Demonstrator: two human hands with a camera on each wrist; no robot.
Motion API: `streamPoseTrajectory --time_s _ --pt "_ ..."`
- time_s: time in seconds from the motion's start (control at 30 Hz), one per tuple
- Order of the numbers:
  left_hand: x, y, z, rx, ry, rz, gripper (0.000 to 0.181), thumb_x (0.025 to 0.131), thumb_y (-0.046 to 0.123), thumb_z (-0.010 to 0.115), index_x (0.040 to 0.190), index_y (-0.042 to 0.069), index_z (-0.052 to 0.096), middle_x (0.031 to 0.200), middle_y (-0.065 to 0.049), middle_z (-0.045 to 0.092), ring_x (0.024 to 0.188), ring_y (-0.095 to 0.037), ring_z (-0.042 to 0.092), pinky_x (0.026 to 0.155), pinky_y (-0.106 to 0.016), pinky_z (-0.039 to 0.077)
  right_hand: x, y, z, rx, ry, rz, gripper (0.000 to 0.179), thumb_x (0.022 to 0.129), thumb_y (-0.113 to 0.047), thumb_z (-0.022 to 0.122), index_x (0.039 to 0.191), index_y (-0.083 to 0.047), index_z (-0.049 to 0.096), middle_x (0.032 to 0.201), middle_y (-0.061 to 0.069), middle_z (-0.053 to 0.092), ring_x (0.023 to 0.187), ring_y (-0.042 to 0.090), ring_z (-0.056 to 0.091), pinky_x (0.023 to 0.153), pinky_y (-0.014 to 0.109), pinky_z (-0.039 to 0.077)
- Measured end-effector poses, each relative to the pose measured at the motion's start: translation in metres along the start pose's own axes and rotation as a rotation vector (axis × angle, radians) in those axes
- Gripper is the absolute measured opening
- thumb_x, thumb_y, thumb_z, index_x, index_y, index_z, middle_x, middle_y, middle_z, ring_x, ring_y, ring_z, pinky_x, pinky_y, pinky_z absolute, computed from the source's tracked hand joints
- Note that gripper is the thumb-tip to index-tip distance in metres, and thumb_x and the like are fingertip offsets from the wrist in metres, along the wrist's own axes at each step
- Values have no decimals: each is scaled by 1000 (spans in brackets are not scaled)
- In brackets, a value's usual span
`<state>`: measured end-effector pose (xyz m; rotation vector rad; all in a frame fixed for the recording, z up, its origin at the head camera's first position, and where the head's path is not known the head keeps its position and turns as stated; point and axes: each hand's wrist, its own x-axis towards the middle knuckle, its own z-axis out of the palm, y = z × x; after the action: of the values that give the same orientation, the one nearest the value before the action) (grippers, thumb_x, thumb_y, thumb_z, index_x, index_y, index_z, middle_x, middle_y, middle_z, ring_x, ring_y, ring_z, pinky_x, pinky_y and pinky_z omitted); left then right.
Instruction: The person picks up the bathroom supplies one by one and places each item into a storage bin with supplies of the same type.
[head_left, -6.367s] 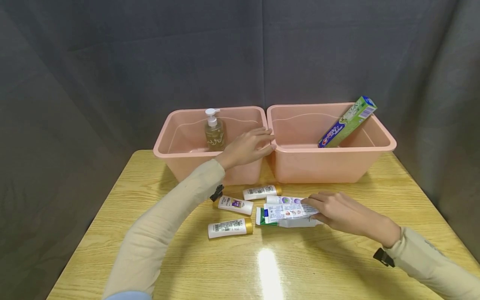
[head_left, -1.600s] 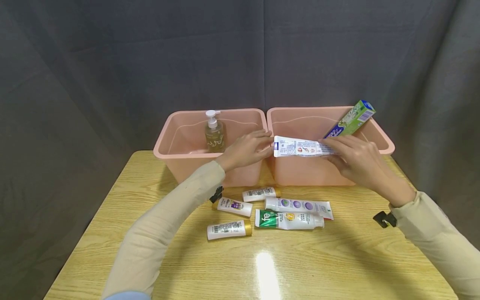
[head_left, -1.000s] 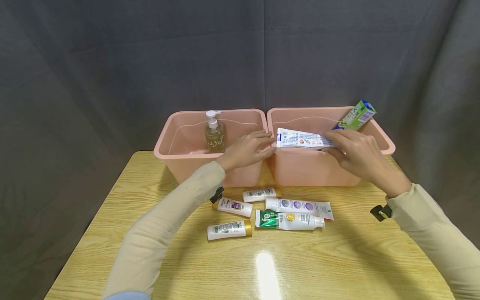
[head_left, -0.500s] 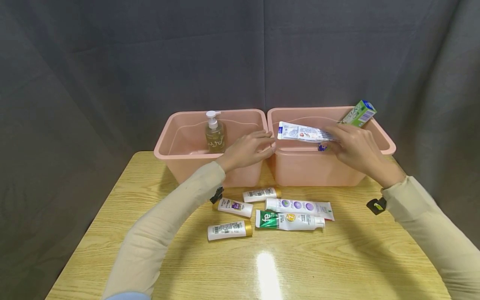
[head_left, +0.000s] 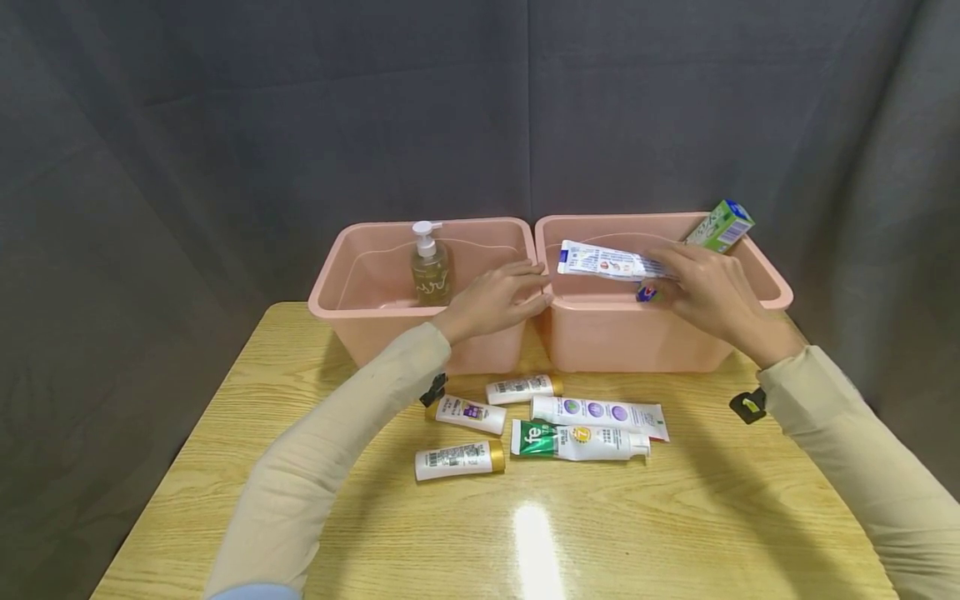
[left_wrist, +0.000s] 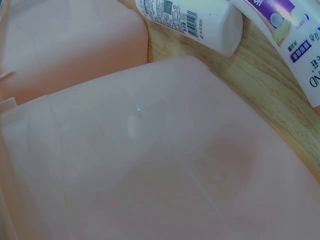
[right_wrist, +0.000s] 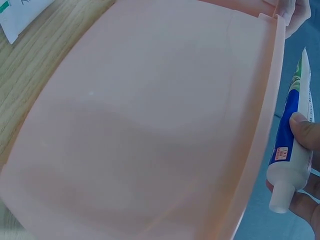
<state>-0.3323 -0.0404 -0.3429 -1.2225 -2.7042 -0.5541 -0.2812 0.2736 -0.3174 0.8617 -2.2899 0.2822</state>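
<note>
Tube of white plastic with blue print and a flat blue-marked end (head_left: 613,262) hangs over the opening of a pale pink plastic bin on the right (head_left: 637,337), head view. We see the right hand (head_left: 708,287) pinching it away from that flat end. Left hand (head_left: 498,292): fingers loosely straight, resting where the two bins' rims meet, beside the matching pale pink plastic bin on the left (head_left: 382,329). A green-and-blue cardboard carton (head_left: 718,227) leans in the right bin and runs under the right hand; a see-through brownish pump bottle (head_left: 431,275) stands in the left one. Wood-grain counter (head_left: 615,525) carries three small white bottles with gold caps (head_left: 453,461) and two more white tubes (head_left: 592,411).

Left wrist view: bin walls, two of the bottles. No hand here, so we can't tell its fingers from this one.

Right wrist view: thumb on the tube, fingers opposite, capped end sticking out free, just past the rim.

Handling, our judgement: squeeze lightly, tube's likely soft. If lowering, we'd go alongside the carton, not across it, and release only once it's supported.
</note>
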Motion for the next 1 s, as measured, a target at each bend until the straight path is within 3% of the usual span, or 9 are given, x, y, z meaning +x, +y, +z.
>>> streamPoseTrajectory --time_s 0.23,0.43,0.73,1.0 --pt "0 0 -1 4 3 4 51 104 46 44 142 14 55 153 -6 42 143 -23 33 118 -37 24 3 5 5 14 1 -4 45 74 3 83 115 0 65 104 18 70 70 26 60 50 42 48" --pt "0 0 -1 -7 3 -1 51 104 46 45 142 14 55 153 -7 43 143 -23 33 118 -38 24 8 10 10 26 -12 9 49 73 3 84 118 -2 64 100 17 70 71 26 61 53 45 49" --pt "0 1 0 -10 -2 -3 50 104 45 44 143 15 54 153 -7 42 144 -23 33 118 -39 25 9 16 14 -13 -103 46 49 73 3 80 119 -1 63 102 17 67 76 30 63 56 48 49" --pt "0 2 0 9 -1 -1 51 104 46 44 142 15 55 153 -7 43 143 -23 34 118 -38 26 10 20 16 -19 -143 95 49 71 3 77 117 -3 62 94 14 66 66 27 57 51 47 47"
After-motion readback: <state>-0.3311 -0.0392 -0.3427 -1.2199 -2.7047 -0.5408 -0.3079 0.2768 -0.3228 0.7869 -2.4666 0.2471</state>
